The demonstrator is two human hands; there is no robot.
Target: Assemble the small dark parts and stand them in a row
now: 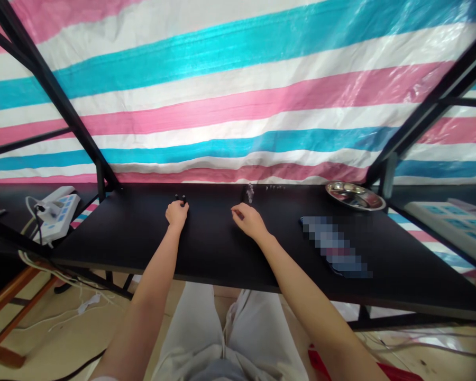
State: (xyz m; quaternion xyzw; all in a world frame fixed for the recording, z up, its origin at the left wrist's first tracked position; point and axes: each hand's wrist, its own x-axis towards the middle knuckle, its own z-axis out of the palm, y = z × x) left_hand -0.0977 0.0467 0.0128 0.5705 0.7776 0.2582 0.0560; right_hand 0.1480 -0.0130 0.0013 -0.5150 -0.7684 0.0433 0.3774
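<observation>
Left hand (pixel 177 215): fingers curled against small black pieces (pixel 184 200) near the far edge of the smooth tabletop (pixel 214 248); I can't tell the grip | Right hand (pixel 249 220): fingers bent, pinch unclear to me; clear beady cluster (pixel 250 192) just beyond | Round, shiny compartmented metal plate (pixel 375 203), far right corner | Glossy striped sheet (pixel 238 100) behind

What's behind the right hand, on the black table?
Just beyond the right hand, a cluster of small shiny pieces shows on the black table, with a few more pieces to its right. Anything beneath the hand is covered.
</observation>
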